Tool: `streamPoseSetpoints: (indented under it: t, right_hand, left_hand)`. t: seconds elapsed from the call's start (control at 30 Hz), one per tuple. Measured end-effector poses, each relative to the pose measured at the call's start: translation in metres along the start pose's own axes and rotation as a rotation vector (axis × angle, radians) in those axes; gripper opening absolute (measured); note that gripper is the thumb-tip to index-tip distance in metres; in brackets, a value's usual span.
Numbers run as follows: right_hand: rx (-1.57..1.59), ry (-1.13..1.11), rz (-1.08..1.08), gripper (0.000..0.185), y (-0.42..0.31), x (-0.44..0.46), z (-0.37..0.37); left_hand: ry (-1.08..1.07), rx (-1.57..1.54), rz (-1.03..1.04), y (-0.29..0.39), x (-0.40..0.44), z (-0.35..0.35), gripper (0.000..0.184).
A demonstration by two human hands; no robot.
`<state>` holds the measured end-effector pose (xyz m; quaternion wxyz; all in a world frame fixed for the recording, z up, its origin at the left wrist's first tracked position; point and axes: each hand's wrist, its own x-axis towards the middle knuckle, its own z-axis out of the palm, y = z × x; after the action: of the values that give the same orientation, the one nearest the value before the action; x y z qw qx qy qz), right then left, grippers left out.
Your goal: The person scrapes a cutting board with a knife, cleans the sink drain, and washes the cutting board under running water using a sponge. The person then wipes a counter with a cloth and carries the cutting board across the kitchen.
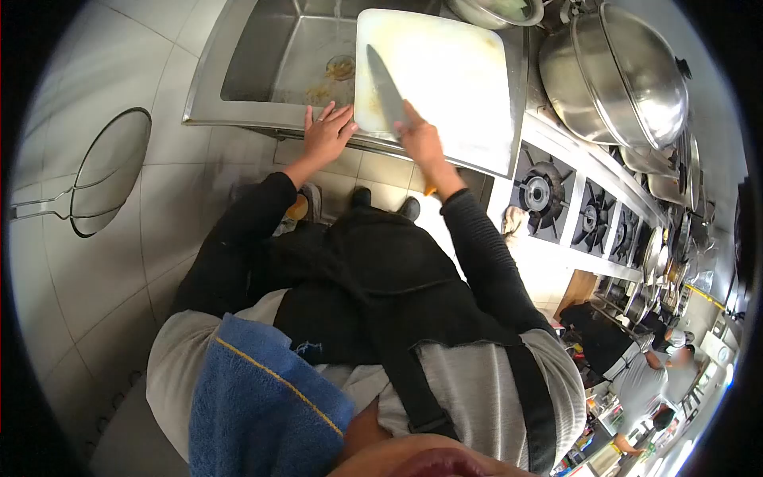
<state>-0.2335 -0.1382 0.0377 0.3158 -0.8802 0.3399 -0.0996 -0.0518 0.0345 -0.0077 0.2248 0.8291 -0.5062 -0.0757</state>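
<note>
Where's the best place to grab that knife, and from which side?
Probably by the handle end, from the near side of the board, where the right hand grips it. The knife's long blade points away and tapers to a tip, so the near end looks safer.

From here I see a white cutting board [445, 87], grey knife [385, 83], silver sink [248, 63], black apron [389, 258], and a blue towel [254, 405] with a yellow stripe [280, 374].

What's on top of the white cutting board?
Over the white cutting board is a knife, held in the right hand; faint yellowish marks show on the board. Whatever lies directly beneath the knife and hand is covered, and contact between knife and board can't be confirmed.
</note>
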Motion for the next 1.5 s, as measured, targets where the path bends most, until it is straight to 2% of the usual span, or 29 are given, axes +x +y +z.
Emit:
streamPoseSetpoints:
  t: [0.03,0.07,0.1,0.13,0.17,0.23,0.27,0.3,0.33,0.37,0.43,0.47,0.53,0.6,0.7,0.77,0.83,0.87,0.9,0.97,1.03,1.1,1.17,1.23,1.27,1.37,1.43,1.47,1.5]
  right_hand:
    - [-0.035,0.035,0.028,0.053,0.022,0.01,-0.012]
    - [0.143,0.124,0.044,0.048,0.051,0.012,-0.032]
    - [0.348,0.096,0.32,0.049,0.057,0.013,-0.068]
    - [0.461,0.182,0.472,0.053,0.05,0.004,-0.101]
    - [0.205,0.121,0.608,0.058,0.042,0.002,-0.116]
    - [-0.025,0.085,0.359,0.061,0.103,0.009,-0.049]
    - [-0.145,0.05,0.309,0.06,0.051,0.002,-0.036]
    - [-0.077,0.006,0.274,0.058,0.03,0.0,-0.014]
    - [-0.028,-0.041,0.192,0.059,0.018,0.0,0.003]
    - [0.0,0.029,-0.01,0.059,0.011,-0.002,0.006]
    - [-0.081,0.098,-0.12,0.054,0.035,0.006,-0.017]
    - [0.133,0.13,-0.032,0.052,0.079,0.009,-0.032]
    - [0.332,0.065,0.51,0.042,0.081,0.004,-0.098]
    - [0.132,0.122,0.573,0.053,0.064,0.008,-0.101]
    - [-0.044,0.17,-0.021,0.054,0.064,0.032,-0.004]
    - [-0.147,0.063,-0.087,0.054,-0.002,0.032,0.018]
    - [-0.057,0.102,-0.107,0.053,0.01,0.043,0.008]
    - [-0.011,0.112,-0.115,0.053,0.021,0.046,0.0]
    - [0.061,0.158,0.095,0.052,0.04,0.048,-0.019]
    - [0.259,0.253,0.247,0.059,0.082,0.034,-0.054]
    - [-0.018,0.172,0.338,0.06,0.088,0.01,-0.044]
    - [-0.077,-0.05,0.21,0.063,0.029,-0.011,-0.016]
    - [0.064,-0.039,0.044,0.06,-0.03,-0.023,0.02]
    - [0.057,-0.146,-0.128,0.058,-0.056,-0.015,0.041]
    - [0.076,-0.115,-0.123,0.056,-0.047,-0.011,0.037]
    - [0.172,0.041,0.212,0.052,-0.004,-0.003,-0.023]
    - [0.202,0.252,0.289,0.057,0.032,-0.013,-0.029]
    - [0.07,0.059,0.296,0.06,0.03,-0.021,-0.026]
    - [0.094,-0.091,0.255,0.062,0.035,-0.028,-0.002]
  left_hand:
    - [0.01,-0.006,-0.001,-0.007,-0.005,-0.002,0.052]
    - [0.022,-0.012,-0.004,-0.013,-0.008,-0.004,0.052]
    - [0.017,-0.035,-0.024,-0.014,-0.007,-0.011,0.052]
    - [0.01,-0.064,-0.045,-0.01,-0.006,-0.019,0.052]
    - [-0.003,-0.098,-0.063,-0.006,-0.008,-0.021,0.052]
    - [-0.009,-0.025,-0.047,0.0,-0.002,-0.011,0.051]
    - [-0.011,0.008,-0.036,0.005,0.002,-0.004,0.051]
    - [-0.018,0.016,-0.031,0.008,-0.002,0.002,0.051]
    - [-0.015,0.028,-0.021,0.004,-0.002,0.003,0.051]
    - [-0.004,0.044,-0.009,0.0,0.001,0.001,0.051]
    - [-0.013,0.013,0.009,0.002,0.006,-0.003,0.052]
    - [-0.021,-0.006,-0.013,0.004,0.008,-0.001,0.052]
    - [-0.038,-0.017,-0.063,0.004,0.001,-0.005,0.054]
    - [-0.03,0.002,-0.047,0.006,-0.002,-0.01,0.053]
    - [-0.037,-0.007,-0.03,0.001,-0.002,-0.005,0.052]
    - [-0.011,-0.081,0.008,-0.006,0.003,0.0,0.052]
    - [0.029,-0.228,0.067,-0.025,-0.002,-0.002,0.051]
    - [0.057,-0.222,-0.02,-0.044,-0.005,-0.01,0.052]
    - [0.085,-0.214,-0.108,-0.069,-0.008,-0.022,0.054]
    - [0.25,0.014,-0.271,-0.139,-0.019,-0.043,0.059]
    - [0.077,0.41,-0.365,-0.192,-0.034,-0.065,0.064]
    - [0.105,0.408,-0.331,-0.187,-0.035,-0.069,0.066]
    - [0.105,0.408,-0.302,-0.187,-0.042,-0.067,0.066]
    - [0.097,0.412,-0.253,-0.194,-0.037,-0.069,0.066]
    - [0.109,0.404,-0.237,-0.196,-0.034,-0.069,0.065]
    - [0.136,0.371,-0.218,-0.203,-0.038,-0.067,0.064]
    - [0.14,0.338,-0.183,-0.214,-0.036,-0.06,0.063]
    - [0.159,0.358,-0.167,-0.22,-0.035,-0.057,0.064]
    - [0.182,0.371,-0.15,-0.229,-0.036,-0.05,0.064]
